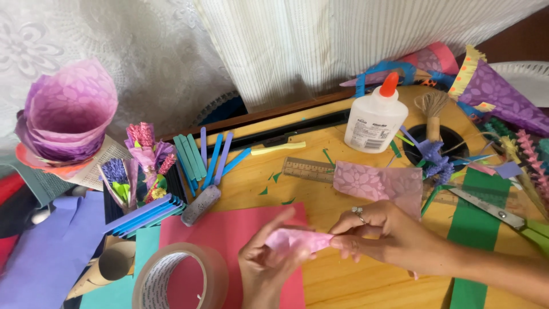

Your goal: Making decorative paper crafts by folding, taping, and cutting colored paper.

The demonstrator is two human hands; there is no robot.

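Both hands (320, 243) pinched together, fingertip-close.

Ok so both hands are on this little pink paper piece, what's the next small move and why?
Probably keep rolling the pink paper piece tighter between the left hand and right hand. It looks only loosely curled and pinched at both ends; the glue bottle stands capped, across the table.

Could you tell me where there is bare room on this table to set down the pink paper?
Bare wood lies between the ruler and red sheet, and below the right hand. Around the glue bottle and scissors it is crowded.
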